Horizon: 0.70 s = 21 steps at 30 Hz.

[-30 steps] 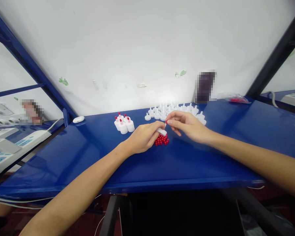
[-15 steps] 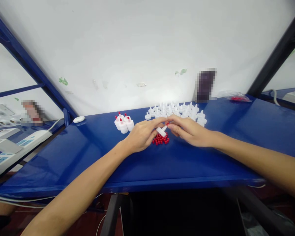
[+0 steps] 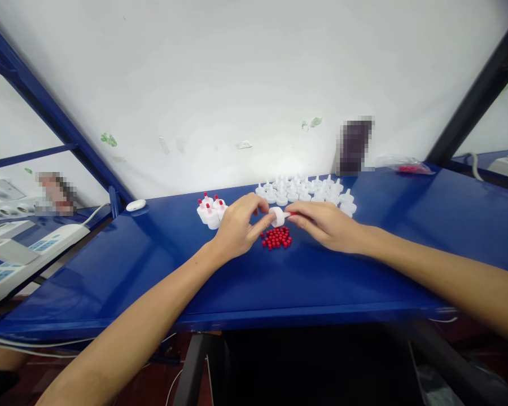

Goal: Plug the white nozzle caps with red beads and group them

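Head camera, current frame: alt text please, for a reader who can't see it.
Left hand holds a white nozzle cap on its side while the right hand pinches a red tip at its nozzle, above loose red tips on a blue table. Red-tipped caps stand left, untipped ones behind.

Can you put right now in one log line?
left hand: holds white cap | right hand: pinches red tip at spout | table: loose red tips, spare white caps

A blue, glossy-topped table (image 3: 322,287) abuts a scuffed white wall (image 3: 237,84). Dark-red flooring (image 3: 152,383) is visible below.
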{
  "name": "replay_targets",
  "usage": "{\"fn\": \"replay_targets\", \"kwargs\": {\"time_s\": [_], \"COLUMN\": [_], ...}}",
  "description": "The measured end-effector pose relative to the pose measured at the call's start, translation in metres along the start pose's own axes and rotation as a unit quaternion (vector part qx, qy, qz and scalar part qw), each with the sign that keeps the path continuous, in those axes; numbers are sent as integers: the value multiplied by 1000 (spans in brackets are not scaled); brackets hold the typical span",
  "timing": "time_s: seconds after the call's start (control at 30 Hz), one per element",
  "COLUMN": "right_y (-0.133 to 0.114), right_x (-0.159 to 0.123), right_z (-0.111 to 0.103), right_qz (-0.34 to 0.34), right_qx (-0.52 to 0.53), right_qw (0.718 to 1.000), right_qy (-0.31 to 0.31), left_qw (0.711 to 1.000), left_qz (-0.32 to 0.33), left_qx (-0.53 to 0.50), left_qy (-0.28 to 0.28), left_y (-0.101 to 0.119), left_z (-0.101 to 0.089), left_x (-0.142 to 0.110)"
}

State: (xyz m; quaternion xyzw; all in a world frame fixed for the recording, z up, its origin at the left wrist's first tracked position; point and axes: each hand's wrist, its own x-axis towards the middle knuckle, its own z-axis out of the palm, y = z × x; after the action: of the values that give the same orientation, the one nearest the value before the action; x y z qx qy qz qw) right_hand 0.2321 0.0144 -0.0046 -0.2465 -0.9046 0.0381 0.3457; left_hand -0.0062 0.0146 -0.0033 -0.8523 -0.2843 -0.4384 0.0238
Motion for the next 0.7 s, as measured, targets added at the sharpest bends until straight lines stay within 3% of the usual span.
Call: {"fn": "replay_targets", "kwargs": {"time_s": [0.1,0.17,0.23,0.3,0.4,0.53,0.7], "right_y": [0,1,1,2,2,-1,-9], "right_x": [0,-1,0,0,1,-1,-3], "right_z": [1,0,-1,-2,-4,-5,-8], "right_qz": [-21,-38,-56,-74,-99,-121,-77], "right_qx": [-2,-12,-31,-59,-99,-98,7], "right_qw": [999,999,998,995,990,987,991], "right_qy": [28,30,25,18,11,-33,-106], "left_qw": [994,973,945,927,927,941,955], "left_qz": [-48,-79,-103,-123,-122,-60,27], "left_qx": [-47,-130,-220,-279,-285,-227,-152], "left_qy": [-92,-173,-219,-220,-209,-243,-253], "left_y": [3,7,12,16,20,17,9], "left_z": [-3,-4,-4,-3,-4,-7,-10], "left_x": [2,2,1,0,-1,-3,-5]}}
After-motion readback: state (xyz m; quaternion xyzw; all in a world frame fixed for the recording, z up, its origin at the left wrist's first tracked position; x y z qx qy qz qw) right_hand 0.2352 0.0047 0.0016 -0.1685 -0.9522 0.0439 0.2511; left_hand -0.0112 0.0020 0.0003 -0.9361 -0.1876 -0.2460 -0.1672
